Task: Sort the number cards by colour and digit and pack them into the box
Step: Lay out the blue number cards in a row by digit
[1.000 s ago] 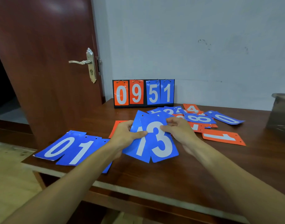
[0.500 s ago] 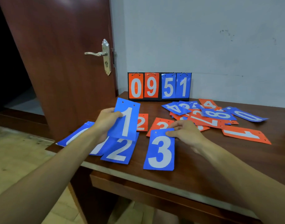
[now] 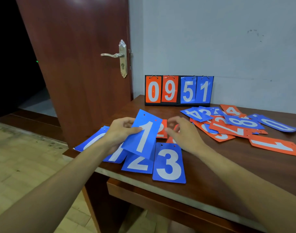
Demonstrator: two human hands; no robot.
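My left hand (image 3: 120,132) pinches a blue card with a 1 (image 3: 142,134) and holds it tilted above the table. Under it lie blue cards in a row: a 0 (image 3: 91,141), another 1 (image 3: 116,154), a 2 (image 3: 139,164) and a 3 (image 3: 169,163). My right hand (image 3: 182,132) hovers just right of the held card with its fingers loosely curled and holds nothing. Orange cards (image 3: 161,130) lie partly hidden behind both hands. A loose pile of blue and orange cards (image 3: 228,125) covers the table's right side. No box is in view.
A black flip scoreboard (image 3: 179,89) showing 0 9 5 1 stands against the wall at the back. An open wooden door (image 3: 80,64) stands left of the table (image 3: 228,174). The blue row lies close to the table's front left edge.
My right hand has let go of the blue 3, which now lies flat, and has risen beside the blue 1. My left hand has carried the 1 a little to the right.
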